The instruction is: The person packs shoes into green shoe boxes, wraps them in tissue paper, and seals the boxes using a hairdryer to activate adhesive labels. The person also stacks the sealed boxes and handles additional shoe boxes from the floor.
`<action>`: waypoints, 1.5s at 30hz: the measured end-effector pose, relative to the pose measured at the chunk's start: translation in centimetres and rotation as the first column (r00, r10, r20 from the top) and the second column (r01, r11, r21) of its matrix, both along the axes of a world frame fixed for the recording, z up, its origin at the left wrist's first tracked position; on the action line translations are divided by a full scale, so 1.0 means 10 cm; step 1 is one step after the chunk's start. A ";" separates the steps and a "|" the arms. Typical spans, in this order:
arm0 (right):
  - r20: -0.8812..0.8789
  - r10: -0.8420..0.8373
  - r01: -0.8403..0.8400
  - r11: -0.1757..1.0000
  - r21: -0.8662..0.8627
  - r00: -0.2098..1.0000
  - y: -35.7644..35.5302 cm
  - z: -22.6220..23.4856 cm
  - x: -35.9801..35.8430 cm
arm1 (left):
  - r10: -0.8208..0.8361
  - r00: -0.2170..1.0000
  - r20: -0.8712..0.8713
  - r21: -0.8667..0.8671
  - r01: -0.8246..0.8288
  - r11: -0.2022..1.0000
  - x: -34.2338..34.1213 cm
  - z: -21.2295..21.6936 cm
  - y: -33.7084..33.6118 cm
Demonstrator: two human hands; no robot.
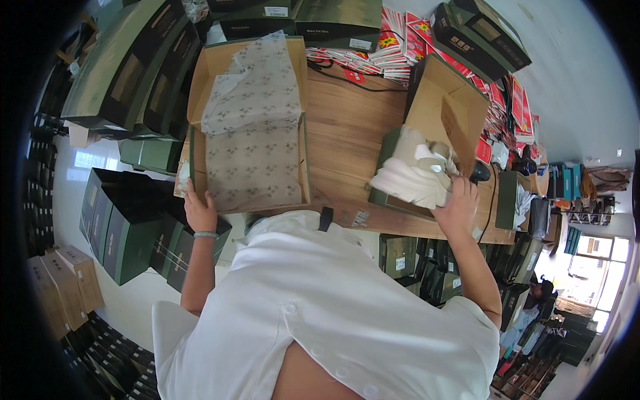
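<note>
A cream sneaker (417,175) with a ridged pale sole lies tilted at the near end of the open shoebox (467,110) on the right. My right hand (459,205) is closed around the shoe's right end, fingers over the top. To the left, another open shoebox (305,160) holds patterned tissue paper (252,163), spread over its bottom and up the raised far side. My left hand (199,212) rests at this box's near left corner, thumb and fingers apart, beside a crumpled white piece (184,177). The fingers' undersides are hidden.
Both boxes stand on a wooden table (353,127). Closed dark green shoeboxes (130,63) are stacked at the left, with more along the far edge. Red printed cards (400,50) and a black cable (373,87) lie at the back. A dark handheld device (479,172) sits at the right.
</note>
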State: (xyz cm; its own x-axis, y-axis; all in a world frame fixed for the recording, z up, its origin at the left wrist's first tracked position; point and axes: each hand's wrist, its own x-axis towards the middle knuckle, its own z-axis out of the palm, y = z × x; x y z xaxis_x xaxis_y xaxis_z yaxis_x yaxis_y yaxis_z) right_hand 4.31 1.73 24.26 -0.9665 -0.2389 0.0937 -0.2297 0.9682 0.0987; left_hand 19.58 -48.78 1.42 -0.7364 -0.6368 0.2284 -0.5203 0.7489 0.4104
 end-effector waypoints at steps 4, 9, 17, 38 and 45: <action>0.019 0.328 -0.321 0.934 -0.154 0.945 -0.92 0.14 -0.08 | -0.013 1.000 -0.025 -0.010 0.013 1.000 0.01 0.01 -0.02; 0.016 0.633 -0.582 0.721 -0.376 0.774 -2.19 -0.13 -0.02 | -0.056 0.998 -0.027 0.030 0.057 0.998 0.02 0.03 -0.07; 0.150 0.854 -0.681 0.492 -0.542 0.498 -2.89 -0.29 0.22 | -0.388 0.899 -0.202 -0.021 0.392 0.920 -0.19 0.75 -0.44; 0.231 0.796 -0.606 0.583 -0.542 0.559 -3.08 -0.19 -0.06 | -0.626 0.725 -0.286 0.810 0.532 0.247 -1.02 0.44 -1.02; 0.406 0.590 -0.460 0.804 -0.377 0.698 -3.36 -0.73 -0.09 | -0.387 0.811 -0.438 0.897 0.366 -0.248 -0.32 0.31 -0.66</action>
